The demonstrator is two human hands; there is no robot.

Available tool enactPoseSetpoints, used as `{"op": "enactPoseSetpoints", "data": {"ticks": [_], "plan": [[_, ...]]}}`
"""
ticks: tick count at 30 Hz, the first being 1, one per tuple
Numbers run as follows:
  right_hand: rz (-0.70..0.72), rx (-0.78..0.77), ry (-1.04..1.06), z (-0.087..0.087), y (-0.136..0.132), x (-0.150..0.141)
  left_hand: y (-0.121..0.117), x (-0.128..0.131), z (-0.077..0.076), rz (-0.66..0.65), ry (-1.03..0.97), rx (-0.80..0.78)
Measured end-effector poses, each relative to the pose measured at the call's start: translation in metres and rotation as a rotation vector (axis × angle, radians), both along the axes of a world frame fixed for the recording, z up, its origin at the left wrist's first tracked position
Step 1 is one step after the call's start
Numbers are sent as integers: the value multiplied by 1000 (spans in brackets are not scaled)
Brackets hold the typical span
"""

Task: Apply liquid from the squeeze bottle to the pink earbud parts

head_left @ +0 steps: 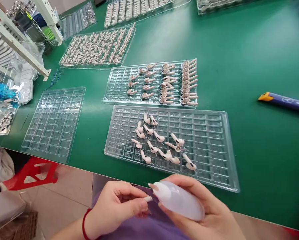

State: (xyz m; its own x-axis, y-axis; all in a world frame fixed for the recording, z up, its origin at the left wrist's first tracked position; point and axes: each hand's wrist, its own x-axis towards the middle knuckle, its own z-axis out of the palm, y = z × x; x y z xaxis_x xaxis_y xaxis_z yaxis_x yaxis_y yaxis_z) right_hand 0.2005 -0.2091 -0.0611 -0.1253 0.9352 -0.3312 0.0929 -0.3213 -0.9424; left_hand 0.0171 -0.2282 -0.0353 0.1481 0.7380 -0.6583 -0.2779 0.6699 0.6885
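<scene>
My left hand (121, 206), with a red cord at the wrist, pinches a small white earbud shell (148, 199) between thumb and fingers; most of it is hidden. My right hand (201, 203) is wrapped round a translucent white squeeze bottle (183, 201). The bottle lies on its side, its narrow tip (153, 186) pointing left, close above the earbud shell but apart from it. Just beyond both hands, a clear plastic tray (214, 150) bears several loose white earbud shells (159, 136), some with thin wires sticking out.
Behind is another clear tray (119, 83) with rows of earbud parts (166, 85). A fuller tray (96, 46) stands farther back. At the left lies a clear tray (54, 120) beside a white shelf frame (21, 43). A purple and yellow tube (286, 101) lies at the right.
</scene>
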Motion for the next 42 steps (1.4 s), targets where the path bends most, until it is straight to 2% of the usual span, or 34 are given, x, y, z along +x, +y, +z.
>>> {"op": "enactPoseSetpoints", "data": {"ticks": [5, 13, 17, 22, 33, 37, 39, 42], "plan": [[42, -72, 182, 3, -2, 0, -2, 10, 0, 22, -160, -23], [205, 136, 437, -17, -5, 12, -11, 19, -5, 84, -274, -18], [169, 58, 504, -16, -7, 9, -14, 20, -7, 81, -258, 20], [-4, -59, 468, -8, -14, -1, -14, 20, -5, 83, -222, 21], [-10, -70, 425, -7, -17, -5, -13, 21, -1, 77, -172, 39], [-27, 29, 306, -5, -13, 0, -11, 18, -1, 73, -88, 69], [-27, 126, 188, -7, -9, 9, -9, 13, -1, 96, 41, 99], [68, 324, 16, -14, -3, 25, -8, 5, -5, 132, 327, 204]]}}
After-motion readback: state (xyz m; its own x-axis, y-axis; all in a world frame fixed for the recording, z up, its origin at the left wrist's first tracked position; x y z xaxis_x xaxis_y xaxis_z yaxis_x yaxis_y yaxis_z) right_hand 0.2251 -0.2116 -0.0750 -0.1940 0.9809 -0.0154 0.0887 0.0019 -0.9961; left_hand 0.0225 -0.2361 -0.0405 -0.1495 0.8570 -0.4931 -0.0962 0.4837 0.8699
